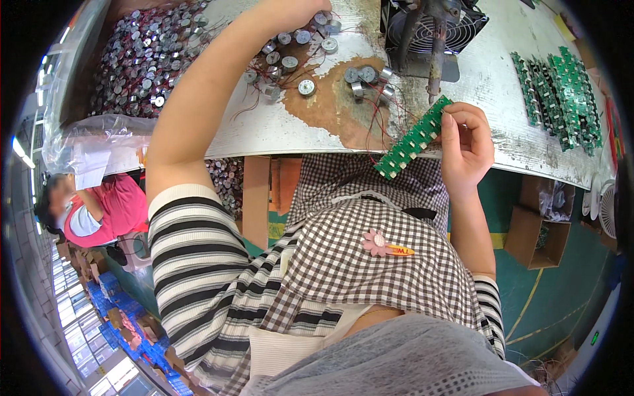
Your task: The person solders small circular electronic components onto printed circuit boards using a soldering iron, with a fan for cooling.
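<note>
Between the thumb and bent fingers of my right hand (467, 142) is a green circuit board strip (415, 140), tilted over the table's front edge. Small pale parts line the strip. Its upper end lies just below the tip of an upright metal rod that looks like a soldering iron (437, 56). My left hand (300, 12) reaches to the top edge of the picture, fingers curled and partly cut off, so what they hold is hidden. Below it lie loose small round motors (289, 63) with thin red wires. Another motor cluster (368, 78) sits left of the rod.
A big heap of motors (142, 63) fills a plastic-lined box at left. Behind the rod stands a black fan (432, 30). Stacked green boards (561, 99) lie at right on the worn white table (492, 96). Cardboard boxes (538, 231) stand below; another person (109, 208) sits at left.
</note>
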